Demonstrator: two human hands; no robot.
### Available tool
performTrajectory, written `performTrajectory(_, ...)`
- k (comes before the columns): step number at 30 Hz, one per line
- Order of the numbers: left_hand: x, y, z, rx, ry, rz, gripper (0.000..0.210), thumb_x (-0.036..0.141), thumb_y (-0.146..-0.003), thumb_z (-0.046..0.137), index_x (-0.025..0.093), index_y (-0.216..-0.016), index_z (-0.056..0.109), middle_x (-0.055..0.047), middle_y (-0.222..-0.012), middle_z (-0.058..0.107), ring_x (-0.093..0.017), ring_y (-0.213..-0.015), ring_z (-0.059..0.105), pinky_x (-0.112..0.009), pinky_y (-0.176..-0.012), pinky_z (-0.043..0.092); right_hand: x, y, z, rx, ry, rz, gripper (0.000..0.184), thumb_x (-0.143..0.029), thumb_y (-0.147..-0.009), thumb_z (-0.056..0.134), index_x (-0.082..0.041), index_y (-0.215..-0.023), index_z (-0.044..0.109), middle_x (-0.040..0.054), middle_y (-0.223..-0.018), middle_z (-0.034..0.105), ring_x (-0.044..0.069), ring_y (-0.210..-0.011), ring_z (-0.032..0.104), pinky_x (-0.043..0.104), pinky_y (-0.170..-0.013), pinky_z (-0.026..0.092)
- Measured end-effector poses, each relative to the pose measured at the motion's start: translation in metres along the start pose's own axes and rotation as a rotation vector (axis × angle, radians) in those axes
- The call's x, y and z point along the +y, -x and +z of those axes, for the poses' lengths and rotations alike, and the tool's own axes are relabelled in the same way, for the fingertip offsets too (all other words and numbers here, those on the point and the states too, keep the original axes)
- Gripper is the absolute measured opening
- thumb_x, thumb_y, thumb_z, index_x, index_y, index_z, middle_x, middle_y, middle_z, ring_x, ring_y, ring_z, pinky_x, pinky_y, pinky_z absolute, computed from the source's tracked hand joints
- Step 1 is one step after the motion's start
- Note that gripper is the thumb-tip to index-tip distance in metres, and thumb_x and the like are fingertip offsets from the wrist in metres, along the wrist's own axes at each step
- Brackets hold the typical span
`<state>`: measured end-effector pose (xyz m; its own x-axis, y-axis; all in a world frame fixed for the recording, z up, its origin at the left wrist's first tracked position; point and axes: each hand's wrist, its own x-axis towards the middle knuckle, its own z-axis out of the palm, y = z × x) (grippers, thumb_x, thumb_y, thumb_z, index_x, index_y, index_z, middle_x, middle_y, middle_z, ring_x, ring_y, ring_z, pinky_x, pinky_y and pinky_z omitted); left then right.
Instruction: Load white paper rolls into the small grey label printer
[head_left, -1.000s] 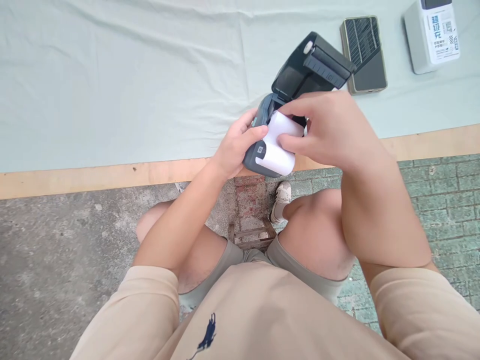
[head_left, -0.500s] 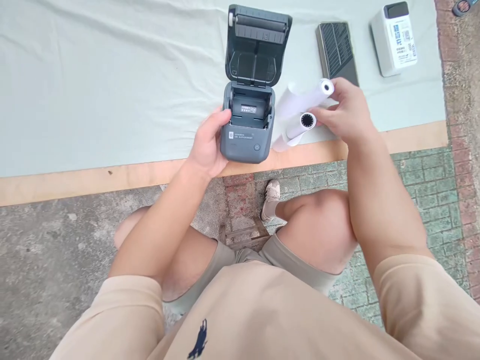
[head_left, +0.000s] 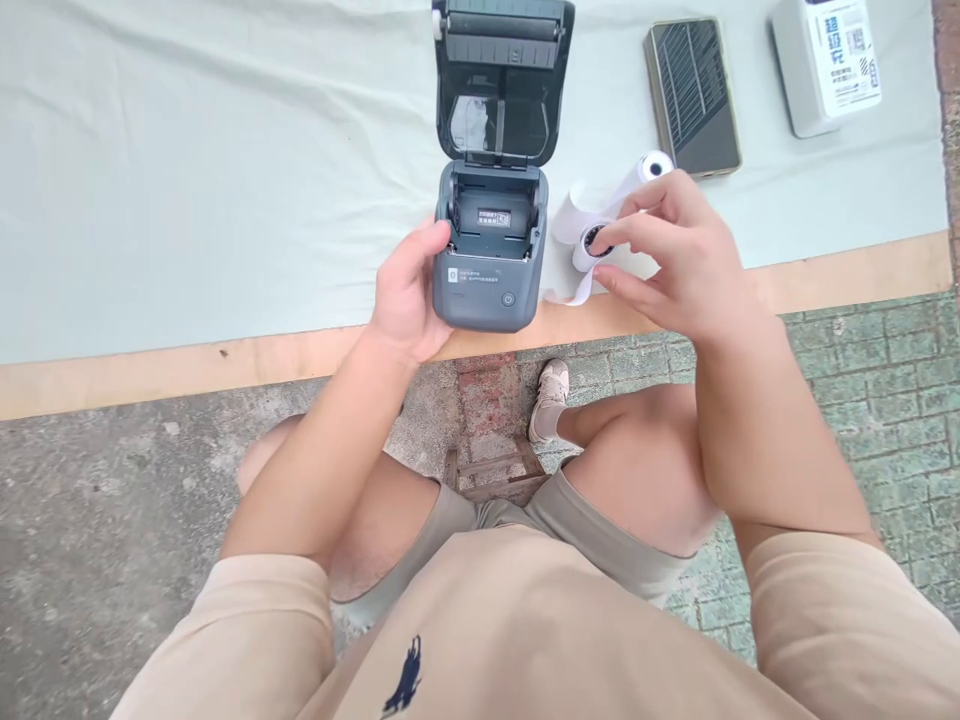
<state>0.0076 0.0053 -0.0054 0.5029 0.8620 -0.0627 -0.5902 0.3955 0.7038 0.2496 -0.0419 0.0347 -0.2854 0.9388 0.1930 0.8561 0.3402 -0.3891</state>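
My left hand (head_left: 409, 290) grips a dark grey label printer (head_left: 487, 285) from its left side, thumb on the body's edge. The printer's lid (head_left: 499, 85) stands open and its paper bay (head_left: 491, 215) holds no roll. My right hand (head_left: 667, 250) is at a small white paper roll (head_left: 586, 255) with a dark core. The index fingertip is at the core and the thumb is by the roll's lower edge, with a gap between them. A second white paper roll (head_left: 654, 168) lies just behind, partly hidden by the fingers. Loose paper (head_left: 576, 215) curls beside both rolls.
A dark phone-like slab (head_left: 694, 95) lies behind my right hand. Farther right stands a white box-shaped device (head_left: 825, 70) with printed labels. A pale cloth (head_left: 225, 200) covers the table, whose wooden front edge (head_left: 112, 375) runs above my knees.
My right hand has shifted from the farther roll to the nearer one, its fingers now at the dark core. The left hand still holds the open printer. The view has shifted slightly.
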Motion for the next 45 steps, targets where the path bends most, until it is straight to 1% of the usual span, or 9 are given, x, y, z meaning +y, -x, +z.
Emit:
performTrajectory(7, 0.001, 0.000, -0.005, 0.006, 0.025, -0.029, 0.029, 0.033, -0.089, 0.043, 0.016, -0.102, 0.063, -0.003, -0.092, 0.072, -0.020, -0.094, 0.069, -0.034, -0.086, 0.058, -0.005, -0.006, 0.010, -0.013, -0.091, -0.120, 0.006, -0.031, -0.086, 0.055, -0.027, -0.089, 0.058, 0.0023, -0.104, 0.066, 0.020, -0.098, 0.062, 0.042, -0.084, 0.045)
performTrajectory(13, 0.000, 0.002, 0.002, 0.048, -0.059, 0.004, 0.021, 0.032, -0.086, 0.053, 0.019, -0.101, 0.060, -0.004, -0.100, 0.069, -0.023, -0.112, 0.064, -0.033, -0.090, 0.055, -0.014, -0.008, 0.004, 0.198, -0.692, 0.000, 0.039, -0.043, -0.074, 0.070, -0.028, -0.100, 0.046, -0.0001, -0.079, 0.066, 0.014, -0.061, 0.059, 0.030, -0.053, 0.044)
performTrajectory(15, 0.000, 0.003, 0.004, 0.063, -0.108, -0.017, 0.024, 0.033, -0.084, 0.057, 0.020, -0.105, 0.059, -0.005, -0.106, 0.068, -0.024, -0.114, 0.063, -0.033, -0.088, 0.055, -0.026, -0.017, -0.004, 0.102, -0.755, -0.004, 0.034, -0.047, -0.074, 0.069, -0.026, -0.092, 0.049, -0.0007, -0.076, 0.064, 0.014, -0.063, 0.058, 0.031, -0.056, 0.045)
performTrajectory(20, -0.002, 0.006, 0.004, 0.090, -0.151, -0.024, 0.037, 0.039, -0.082, 0.062, 0.022, -0.114, 0.055, -0.005, -0.113, 0.065, -0.021, -0.104, 0.065, -0.026, -0.074, 0.054, -0.060, -0.048, -0.010, -0.268, -0.492, -0.027, 0.017, -0.030, -0.076, 0.066, -0.024, -0.090, 0.059, -0.0016, -0.085, 0.065, 0.014, -0.073, 0.057, 0.032, -0.066, 0.043)
performTrajectory(23, -0.004, 0.005, 0.004, 0.120, -0.163, -0.022, 0.038, 0.040, -0.082, 0.062, 0.024, -0.117, 0.055, -0.003, -0.111, 0.064, -0.016, -0.091, 0.065, -0.023, -0.065, 0.051, -0.067, -0.061, -0.002, -0.210, -0.140, 0.023, 0.018, -0.030, -0.078, 0.062, -0.023, -0.094, 0.059, 0.0004, -0.085, 0.065, 0.019, -0.080, 0.057, 0.036, -0.073, 0.037)
performTrajectory(28, -0.003, 0.003, 0.003, 0.143, -0.131, -0.035, 0.034, 0.046, -0.084, 0.057, 0.023, -0.110, 0.057, -0.003, -0.094, 0.062, -0.015, -0.082, 0.064, -0.023, -0.062, 0.049, -0.067, -0.062, 0.005, -0.125, -0.007, 0.075, 0.017, -0.031, -0.085, 0.056, -0.026, -0.101, 0.057, 0.0005, -0.098, 0.067, 0.022, -0.094, 0.057, 0.040, -0.082, 0.035)
performTrajectory(36, -0.004, 0.008, -0.001, 0.057, -0.168, -0.017, 0.047, 0.040, -0.079, 0.066, 0.026, -0.120, 0.049, -0.004, -0.109, 0.064, -0.018, -0.095, 0.066, -0.027, -0.074, 0.055, -0.068, -0.063, 0.002, -0.103, -0.013, 0.109, 0.022, -0.038, -0.082, 0.061, -0.024, -0.100, 0.059, 0.0020, -0.104, 0.066, 0.025, -0.094, 0.056, 0.041, -0.078, 0.037)
performTrajectory(42, -0.002, 0.008, -0.005, 0.133, -0.147, -0.053, 0.053, 0.040, -0.070, 0.075, 0.024, -0.115, 0.050, -0.005, -0.107, 0.067, -0.028, -0.112, 0.064, -0.030, -0.073, 0.056, -0.060, -0.062, 0.002, -0.092, -0.090, -0.144, 0.015, -0.036, -0.084, 0.059, -0.025, -0.074, 0.063, -0.0002, -0.083, 0.066, 0.021, -0.081, 0.054, 0.041, -0.075, 0.039)
performTrajectory(45, -0.002, 0.009, -0.005, 0.156, -0.161, -0.061, 0.057, 0.042, -0.069, 0.075, 0.024, -0.117, 0.050, -0.005, -0.110, 0.067, -0.029, -0.116, 0.062, -0.031, -0.074, 0.057, -0.059, -0.064, 0.004, 0.170, -0.253, -0.154, 0.012, -0.032, -0.084, 0.059, -0.023, -0.076, 0.058, 0.0020, -0.080, 0.061, 0.018, -0.081, 0.054, 0.037, -0.073, 0.044)
